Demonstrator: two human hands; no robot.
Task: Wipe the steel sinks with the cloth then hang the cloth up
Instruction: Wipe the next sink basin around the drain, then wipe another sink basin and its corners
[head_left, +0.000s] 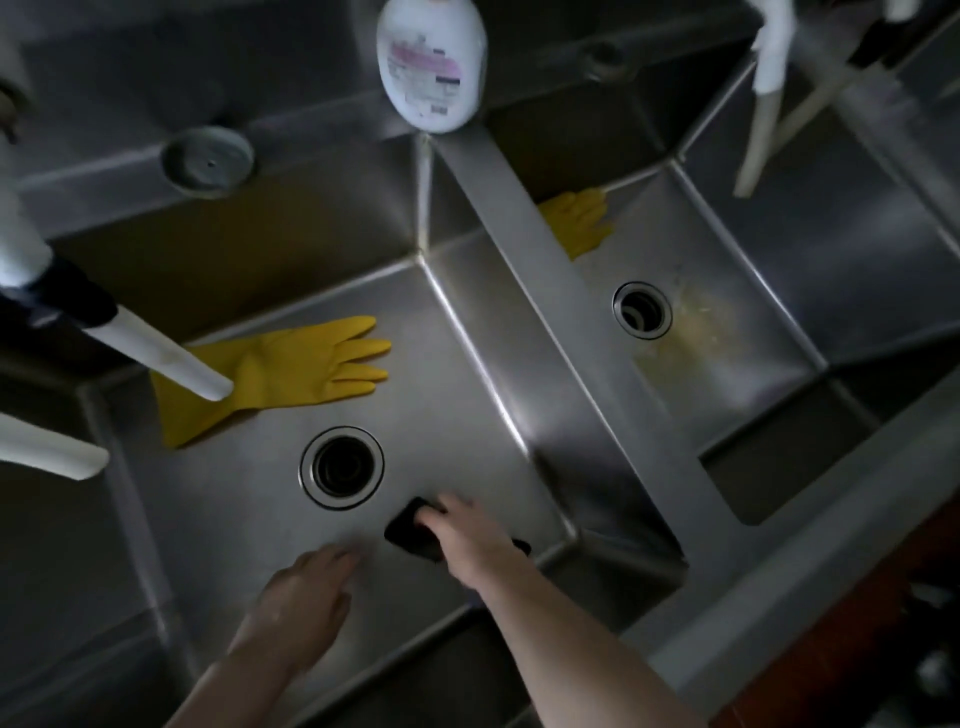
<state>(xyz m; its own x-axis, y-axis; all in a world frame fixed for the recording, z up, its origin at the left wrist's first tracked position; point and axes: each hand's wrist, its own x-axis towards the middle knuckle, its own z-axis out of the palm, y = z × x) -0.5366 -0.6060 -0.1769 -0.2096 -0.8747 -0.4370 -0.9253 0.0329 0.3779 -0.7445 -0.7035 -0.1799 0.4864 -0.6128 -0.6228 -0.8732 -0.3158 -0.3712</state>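
Cloth (410, 530) under the right hand (457, 530), fingers bent over its far edge, holding it down flat on the floor of the sink (457, 395). That looks like a wiping hold, palm weight on top so the dark cloth drags across the steel instead of bunching. It sits just beside the drain (341, 466), toward the near wall, so I judge the wipe is in the bottom of this basin.

Left hand (306, 587) is just beside it, fingers spread and holding nothing. It is blurred, and I cannot tell whether it touches the steel; probably a brace, or clearing the way.

Further out, a yellow glove (280, 374) lies flat on the same floor, well apart from the cloth. It will want lifting before that patch gets wiped. A white spout (171, 358) hangs over its cuff.

Across the divider (571, 312), the right sink (727, 291) has a second glove (576, 221) against its back wall and a yellowish stain (691, 332) by its own drain. That basin looks not yet done.

A white bottle (431, 62) stands on the back ledge where the divider meets it, handy to both basins. Its label shows a pink band and dark print, too blurred to read. No brand legible anywhere.
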